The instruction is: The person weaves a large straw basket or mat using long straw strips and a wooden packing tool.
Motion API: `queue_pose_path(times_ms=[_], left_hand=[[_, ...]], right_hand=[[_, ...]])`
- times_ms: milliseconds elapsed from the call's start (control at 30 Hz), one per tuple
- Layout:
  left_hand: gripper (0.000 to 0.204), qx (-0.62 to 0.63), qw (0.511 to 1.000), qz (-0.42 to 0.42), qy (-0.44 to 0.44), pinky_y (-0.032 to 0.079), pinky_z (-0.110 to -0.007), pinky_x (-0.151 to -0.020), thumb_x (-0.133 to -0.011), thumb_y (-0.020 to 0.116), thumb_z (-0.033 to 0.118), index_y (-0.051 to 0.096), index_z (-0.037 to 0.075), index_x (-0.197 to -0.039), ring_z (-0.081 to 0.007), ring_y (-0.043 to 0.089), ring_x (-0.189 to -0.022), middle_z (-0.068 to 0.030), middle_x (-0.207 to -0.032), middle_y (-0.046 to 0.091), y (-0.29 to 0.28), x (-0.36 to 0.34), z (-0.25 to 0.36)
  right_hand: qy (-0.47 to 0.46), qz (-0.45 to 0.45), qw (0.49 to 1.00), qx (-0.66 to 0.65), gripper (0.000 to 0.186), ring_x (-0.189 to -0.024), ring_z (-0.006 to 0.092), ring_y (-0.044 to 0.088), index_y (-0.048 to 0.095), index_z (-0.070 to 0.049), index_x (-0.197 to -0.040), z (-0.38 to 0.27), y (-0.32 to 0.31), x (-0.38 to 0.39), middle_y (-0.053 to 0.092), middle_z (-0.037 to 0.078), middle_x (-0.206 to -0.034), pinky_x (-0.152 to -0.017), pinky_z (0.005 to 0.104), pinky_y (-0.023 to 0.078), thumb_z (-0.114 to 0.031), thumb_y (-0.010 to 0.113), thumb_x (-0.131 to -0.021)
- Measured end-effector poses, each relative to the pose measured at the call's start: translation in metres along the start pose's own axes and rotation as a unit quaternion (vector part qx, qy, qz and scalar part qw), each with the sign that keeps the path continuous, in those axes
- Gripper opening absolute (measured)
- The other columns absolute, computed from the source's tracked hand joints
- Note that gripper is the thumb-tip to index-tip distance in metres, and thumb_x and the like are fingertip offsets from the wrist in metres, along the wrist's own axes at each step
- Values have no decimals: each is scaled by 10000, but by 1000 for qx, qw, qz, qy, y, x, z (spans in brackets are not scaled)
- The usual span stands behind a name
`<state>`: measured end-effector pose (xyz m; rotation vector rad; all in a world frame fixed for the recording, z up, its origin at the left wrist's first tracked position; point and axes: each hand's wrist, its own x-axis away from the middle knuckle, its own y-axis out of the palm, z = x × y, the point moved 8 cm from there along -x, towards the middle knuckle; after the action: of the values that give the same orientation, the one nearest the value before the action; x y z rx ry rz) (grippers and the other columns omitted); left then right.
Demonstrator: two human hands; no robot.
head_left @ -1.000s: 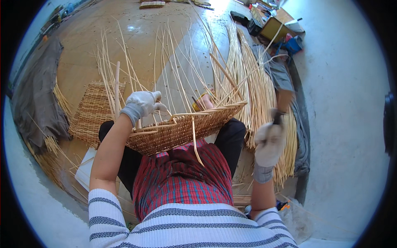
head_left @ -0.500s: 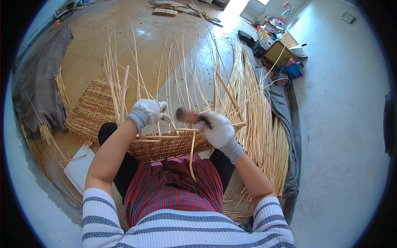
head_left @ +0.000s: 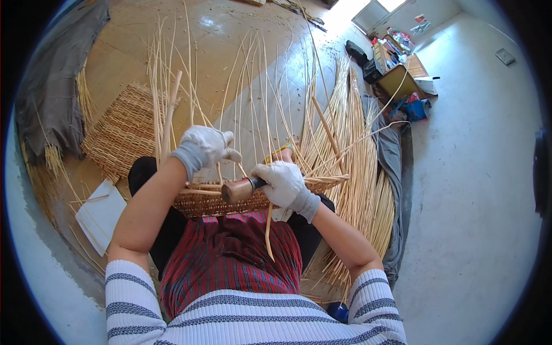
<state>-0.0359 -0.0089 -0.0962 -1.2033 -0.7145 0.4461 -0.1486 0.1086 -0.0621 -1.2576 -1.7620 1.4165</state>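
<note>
**On the lap: a basket wall only partly woven**

Across the seated person's lap, over a red plaid apron (head_left: pixel 230 259), a half-made wicker basket (head_left: pixel 207 200) is held, its nearest edge pressed against the body. A low band of tight weave has been built up around the side, and this much can be judged as finished. Above that band, many pale upright stakes (head_left: pixel 253 92) are left standing free and fanned outward toward the far part of the floor, so the greater height of the wall appears still to be woven, and no rim has been closed off.

The left hand (head_left: pixel 204 146), gloved in white, is raised just above the woven band, its fingers clenched round one or two of the thin stakes near the basket's left side. The right hand (head_left: pixel 284 183), also gloved, is wrapped firmly about a tool with a round wooden handle (head_left: pixel 238 188), whose butt end points to the left and lies against the top of the weave; the working end is hidden under the glove. One loose strand (head_left: pixel 268 230) hangs down over the apron from the basket's front edge, untrimmed.

On the floor to the left, a flat woven mat (head_left: pixel 123 129) is laid, and to the right a thick bundle of unused willow rods (head_left: pixel 359 172) is spread, so plenty of material remains. A white sheet (head_left: pixel 100 214) lies by the left knee.
</note>
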Motion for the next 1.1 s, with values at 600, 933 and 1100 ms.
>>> queue_pose_path(times_ms=[600,933,1100], left_hand=[[699,-74,997,-33,8,543,-482,-724,-899,443,715,601,69,-1114,-339,709,-927,-132,-962,729,9,-3,6],[712,-27,1000,-9,11,551,-477,-766,-861,479,749,647,93,-1080,-346,709,-940,-162,-977,730,29,21,2],[658,-39,997,54,32,531,-484,-716,-890,498,708,622,80,-1041,-370,701,-885,-158,-923,722,-2,-5,19]], right_hand=[[183,266,798,-508,289,-700,135,535,529,2,-1253,-24,-117,111,511,25,-804,-632,312,484,-180,497,-1031],[68,180,981,14,117,-641,308,647,634,-125,-1005,-115,-109,78,640,125,-770,-578,428,522,-147,654,-892],[47,360,924,118,183,-836,262,664,660,-62,-989,-48,-73,163,663,110,-947,-679,400,520,-167,642,-841]])
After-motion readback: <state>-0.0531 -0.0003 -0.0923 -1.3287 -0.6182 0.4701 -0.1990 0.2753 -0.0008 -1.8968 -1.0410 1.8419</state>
